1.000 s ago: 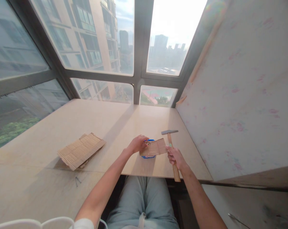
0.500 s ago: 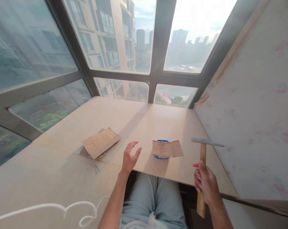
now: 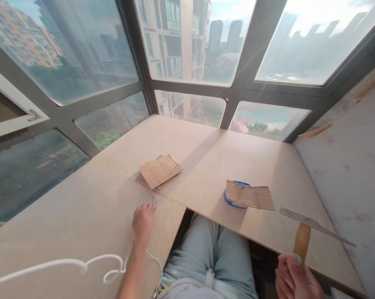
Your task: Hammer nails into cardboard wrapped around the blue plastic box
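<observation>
My right hand is wrapped round the wooden handle of a hammer, its long narrow metal head raised near the table's right side. My left hand is low over the table with fingers curled and the thumb slightly apart. Its fingertips are right beside a couple of thin nails, which lie on the tabletop; I see nothing held. Beyond them lies a stack of corrugated cardboard pieces. To the right, a folded cardboard strip with several nails on it rests across a small blue container.
The pale wooden table has a cut-out front edge above my legs. A white cable loops over its lower left. Windows border the back and left; a flowered wall stands on the right.
My left hand has moved left across the table to the nails. The hammer has come nearer and lower in my right hand. The view has turned left.
</observation>
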`<action>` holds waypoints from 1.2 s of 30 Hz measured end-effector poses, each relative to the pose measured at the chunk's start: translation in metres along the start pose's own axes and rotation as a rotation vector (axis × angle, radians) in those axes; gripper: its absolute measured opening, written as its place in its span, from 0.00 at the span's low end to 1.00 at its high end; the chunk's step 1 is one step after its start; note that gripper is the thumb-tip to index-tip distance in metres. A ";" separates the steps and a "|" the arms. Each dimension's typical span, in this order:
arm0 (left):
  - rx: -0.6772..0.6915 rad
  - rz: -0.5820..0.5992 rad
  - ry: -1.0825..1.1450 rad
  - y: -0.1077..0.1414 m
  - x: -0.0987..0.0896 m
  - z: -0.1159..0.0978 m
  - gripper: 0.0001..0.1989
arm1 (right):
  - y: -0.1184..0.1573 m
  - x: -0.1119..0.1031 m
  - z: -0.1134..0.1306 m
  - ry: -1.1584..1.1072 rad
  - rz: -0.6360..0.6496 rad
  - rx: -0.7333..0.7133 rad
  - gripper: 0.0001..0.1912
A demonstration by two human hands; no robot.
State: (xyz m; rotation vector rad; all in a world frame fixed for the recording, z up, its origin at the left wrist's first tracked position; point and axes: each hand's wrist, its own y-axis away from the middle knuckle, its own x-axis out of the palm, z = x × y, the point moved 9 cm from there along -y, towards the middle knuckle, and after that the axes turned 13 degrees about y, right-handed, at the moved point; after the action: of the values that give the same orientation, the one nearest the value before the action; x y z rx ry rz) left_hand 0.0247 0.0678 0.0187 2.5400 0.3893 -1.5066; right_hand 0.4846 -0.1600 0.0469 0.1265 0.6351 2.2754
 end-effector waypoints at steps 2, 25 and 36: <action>0.003 -0.008 -0.004 0.002 0.003 -0.003 0.13 | 0.000 0.009 0.012 -0.036 0.010 -0.060 0.27; 0.153 -0.092 0.719 0.033 -0.058 -0.097 0.18 | -0.007 0.020 0.044 -0.140 0.120 -0.170 0.25; 0.671 0.164 0.802 0.086 -0.016 -0.281 0.16 | 0.005 -0.024 0.012 -0.150 0.111 -0.108 0.26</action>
State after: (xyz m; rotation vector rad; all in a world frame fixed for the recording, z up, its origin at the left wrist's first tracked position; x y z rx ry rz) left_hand 0.2778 0.0598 0.1677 3.5157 -0.3075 -0.5304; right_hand 0.5019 -0.1746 0.0617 0.2838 0.4356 2.3742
